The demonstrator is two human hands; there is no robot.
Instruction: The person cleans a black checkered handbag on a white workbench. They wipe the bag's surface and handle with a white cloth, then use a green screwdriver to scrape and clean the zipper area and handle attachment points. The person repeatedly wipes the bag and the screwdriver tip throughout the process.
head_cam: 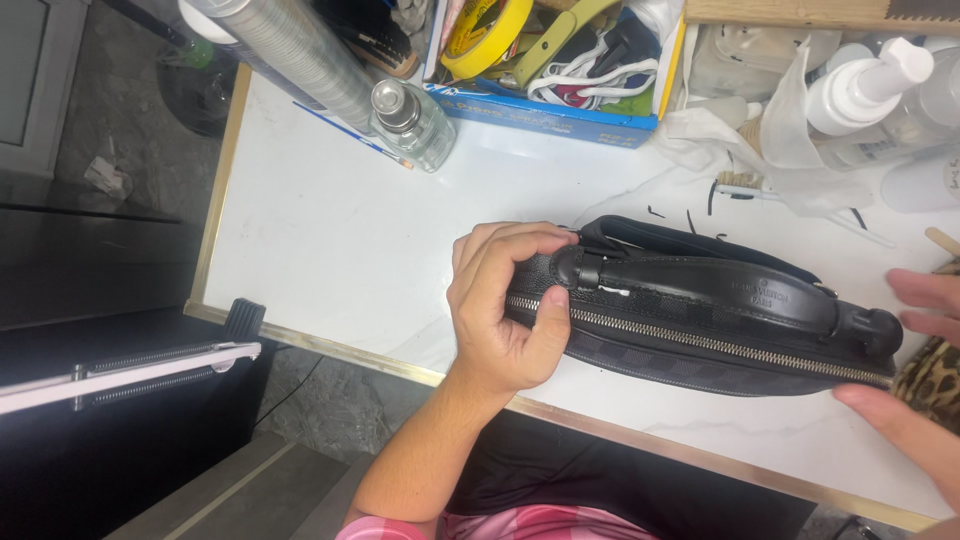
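Observation:
A black leather bag [700, 330] with a silver zipper and a rolled handle stands on its side on the white marble table [330, 250]. My left hand [505, 305] grips the bag's left end, fingers curled over the top edge and the thumb pressed beside the zipper. My right hand [915, 345] is at the frame's right edge and holds the bag's right end, fingers above it and the thumb under it, partly cut off.
At the back stand a clear glass bottle [412, 122], a grey tube [290, 45], a blue box [545, 60] of tape and straps, white spray bottles [865, 85] and crumpled plastic. A leopard-print item [930, 380] lies beside the bag. The table's brass edge [215, 190] drops to a dark floor.

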